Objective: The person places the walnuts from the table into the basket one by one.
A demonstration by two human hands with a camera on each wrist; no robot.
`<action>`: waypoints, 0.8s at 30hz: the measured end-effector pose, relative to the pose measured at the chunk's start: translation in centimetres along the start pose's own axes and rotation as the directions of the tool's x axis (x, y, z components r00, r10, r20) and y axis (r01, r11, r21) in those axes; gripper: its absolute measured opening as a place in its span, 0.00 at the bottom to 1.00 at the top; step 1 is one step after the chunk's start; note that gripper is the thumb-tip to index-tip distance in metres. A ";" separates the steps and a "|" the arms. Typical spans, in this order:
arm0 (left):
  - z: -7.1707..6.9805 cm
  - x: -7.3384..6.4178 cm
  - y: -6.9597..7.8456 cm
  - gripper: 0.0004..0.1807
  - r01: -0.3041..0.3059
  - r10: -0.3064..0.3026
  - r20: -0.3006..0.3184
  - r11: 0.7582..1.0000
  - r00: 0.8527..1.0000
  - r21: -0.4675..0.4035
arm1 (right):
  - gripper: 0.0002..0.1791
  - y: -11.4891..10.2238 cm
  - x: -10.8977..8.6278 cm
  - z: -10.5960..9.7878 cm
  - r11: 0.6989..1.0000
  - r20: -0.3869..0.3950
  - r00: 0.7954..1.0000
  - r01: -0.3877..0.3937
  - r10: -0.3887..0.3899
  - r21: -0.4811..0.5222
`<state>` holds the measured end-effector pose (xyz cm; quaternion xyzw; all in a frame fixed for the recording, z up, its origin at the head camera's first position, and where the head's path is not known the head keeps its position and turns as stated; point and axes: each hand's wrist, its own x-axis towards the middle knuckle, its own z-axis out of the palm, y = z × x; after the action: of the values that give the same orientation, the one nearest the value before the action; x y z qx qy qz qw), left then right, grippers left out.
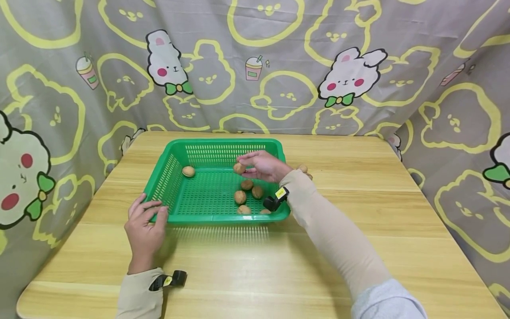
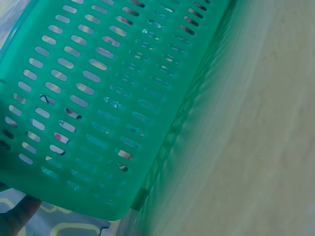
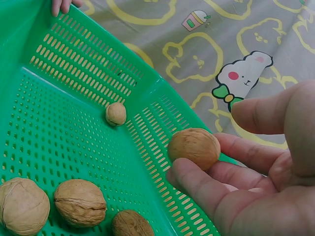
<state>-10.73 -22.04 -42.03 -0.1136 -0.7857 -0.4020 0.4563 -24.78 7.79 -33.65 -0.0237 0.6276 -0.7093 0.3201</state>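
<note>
A green plastic basket (image 1: 215, 218) with slotted walls stands on the table. My left hand (image 1: 145, 232) grips its near left corner, fingertips (image 3: 60, 6) over the rim. Above the basket's right half, my right hand (image 1: 267, 166) holds a walnut (image 3: 194, 147) between its fingers; in the right wrist view the thumb (image 3: 261, 115) is apart from the nut. Below that hand several walnuts (image 1: 240, 197) lie on the basket floor at the right. One more walnut (image 1: 188, 171) sits by the left wall.
On the wooden table (image 1: 247, 274), beyond the basket's right side, walnuts (image 1: 303, 168) are partly hidden behind the right wrist. A grey patterned curtain (image 1: 279, 57) hangs behind the table and along both sides.
</note>
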 end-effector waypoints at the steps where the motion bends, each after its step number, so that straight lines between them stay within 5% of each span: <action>1: 0.0 0.0 0.0 0.13 0.002 -0.002 -0.002 1.000 1.000 -0.001 | 0.22 0.0 0.0 0.0 1.000 -0.002 1.000 -0.002 0.002 -0.002; 24: -0.1 0.0 0.0 0.15 0.019 -0.019 -0.001 1.000 1.000 0.004 | 0.24 -0.9 -0.9 -0.6 0.999 -0.016 0.999 0.035 -0.034 0.037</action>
<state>-10.72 -22.11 -42.03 -0.1052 -0.7872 -0.4049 0.4532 -24.72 8.69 -32.63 -0.0230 0.6163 -0.7264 0.3033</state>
